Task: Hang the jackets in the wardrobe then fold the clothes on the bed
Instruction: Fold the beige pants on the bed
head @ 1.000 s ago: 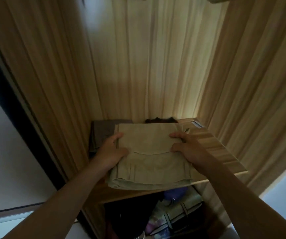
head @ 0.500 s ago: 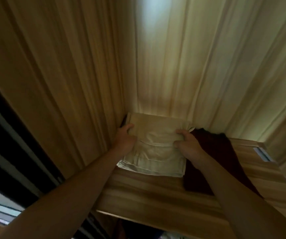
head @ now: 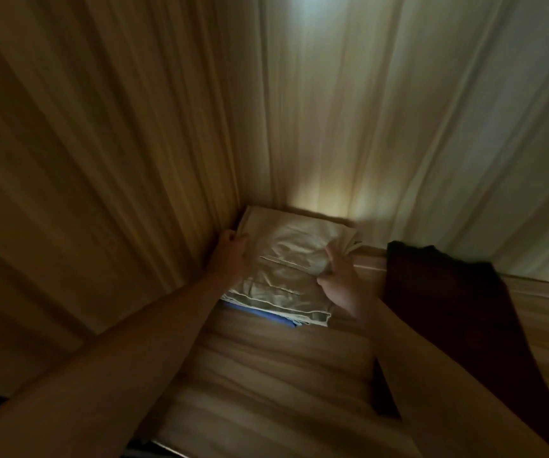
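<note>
Both edges of the folded trousers [head: 286, 269] are gripped, by the left hand [head: 231, 259] and the right hand [head: 336, 279], in the back left corner of the shelf [head: 266, 375], atop something blue [head: 266, 314]. Stowing seems in hand; next, a gentle release is called for.

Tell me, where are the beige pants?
In the head view, the beige pants lie in the back left corner of the wooden shelf, atop a blue cloth, between the left hand and right hand, left of a dark red garment.
</note>
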{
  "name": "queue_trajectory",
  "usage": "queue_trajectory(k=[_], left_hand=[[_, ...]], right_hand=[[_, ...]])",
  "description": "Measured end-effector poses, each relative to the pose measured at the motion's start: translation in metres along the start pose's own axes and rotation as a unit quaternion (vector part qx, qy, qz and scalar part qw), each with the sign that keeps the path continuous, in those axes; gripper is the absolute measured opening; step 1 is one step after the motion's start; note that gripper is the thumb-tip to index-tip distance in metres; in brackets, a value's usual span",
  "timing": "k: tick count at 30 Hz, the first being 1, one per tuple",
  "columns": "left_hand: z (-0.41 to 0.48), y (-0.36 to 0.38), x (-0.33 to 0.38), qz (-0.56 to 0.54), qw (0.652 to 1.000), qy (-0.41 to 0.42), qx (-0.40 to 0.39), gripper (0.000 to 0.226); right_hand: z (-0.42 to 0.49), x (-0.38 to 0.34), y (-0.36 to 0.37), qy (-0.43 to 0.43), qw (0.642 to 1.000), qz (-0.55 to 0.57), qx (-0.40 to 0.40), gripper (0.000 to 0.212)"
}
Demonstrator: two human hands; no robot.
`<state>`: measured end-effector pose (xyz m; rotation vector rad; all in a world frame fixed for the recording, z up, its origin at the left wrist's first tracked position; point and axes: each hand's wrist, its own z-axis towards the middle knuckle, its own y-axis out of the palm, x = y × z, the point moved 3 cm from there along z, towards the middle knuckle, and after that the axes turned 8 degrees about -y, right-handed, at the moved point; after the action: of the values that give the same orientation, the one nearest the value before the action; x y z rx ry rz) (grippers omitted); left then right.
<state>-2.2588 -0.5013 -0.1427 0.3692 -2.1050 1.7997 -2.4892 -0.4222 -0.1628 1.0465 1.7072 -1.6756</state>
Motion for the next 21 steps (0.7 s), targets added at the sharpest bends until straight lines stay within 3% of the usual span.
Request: queue_trajectory(k=[3, 5, 9, 13, 17, 19, 21], left_hand=[[-0.001, 0.003, 0.003, 0.041, 0.998, 0.015, 0.038, 0.043], [0.0, 0.0, 0.013, 0.058, 0.996, 0.031, 0.06, 0.046], [0.007, 0.0, 0.023, 0.01, 0.998, -0.026, 0.051, 0.041], [0.016, -0.009, 0.022, -0.061, 0.994, -0.029, 0.083, 0.029], [0.02, -0.025, 0.031, -0.115, 0.983, -0.012, 0.145, 0.025], [0.021, -0.029, 0.029, -0.111, 0.982, -0.012, 0.155, 0.028], [0.021, -0.018, 0.021, -0.038, 0.993, -0.019, 0.113, 0.034]], right_hand=[[0.007, 0.016, 0.003, 0.008, 0.992, -0.121, -0.024, 0.074], [0.014, 0.012, 0.001, -0.009, 0.989, -0.144, 0.017, 0.067], [0.028, 0.004, 0.009, 0.012, 0.997, 0.014, 0.08, 0.048], [0.032, 0.005, 0.015, -0.015, 0.985, 0.081, 0.149, 0.042], [0.033, 0.003, 0.015, -0.074, 0.964, 0.195, 0.166, 0.061], [0.04, 0.003, 0.011, -0.081, 0.972, 0.151, 0.16, 0.062], [0.044, 0.005, 0.009, -0.054, 0.987, 0.079, 0.129, 0.056]])
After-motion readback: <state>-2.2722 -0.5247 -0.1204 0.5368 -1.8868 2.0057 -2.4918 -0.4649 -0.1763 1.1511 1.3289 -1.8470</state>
